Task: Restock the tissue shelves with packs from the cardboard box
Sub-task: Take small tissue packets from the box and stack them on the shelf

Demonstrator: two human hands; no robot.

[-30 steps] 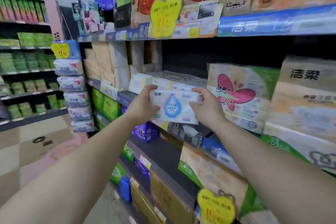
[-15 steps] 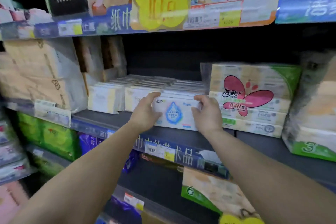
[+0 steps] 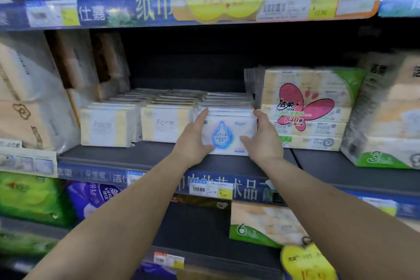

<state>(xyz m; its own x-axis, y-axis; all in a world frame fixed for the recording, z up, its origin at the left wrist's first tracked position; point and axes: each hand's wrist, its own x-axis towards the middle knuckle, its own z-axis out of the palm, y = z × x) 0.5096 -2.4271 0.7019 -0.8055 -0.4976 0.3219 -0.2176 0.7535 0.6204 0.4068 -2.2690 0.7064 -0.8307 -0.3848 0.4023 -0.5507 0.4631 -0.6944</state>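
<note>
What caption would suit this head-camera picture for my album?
Both hands, left and right, hold a white tissue pack at the shelf front.

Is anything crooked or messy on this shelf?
Only a bit. The white tissue pack with a blue drop, held between the left hand and right hand, stands in front of the neat rows of pale yellow-and-white Face packs. Nothing looks spilled or torn.
</note>
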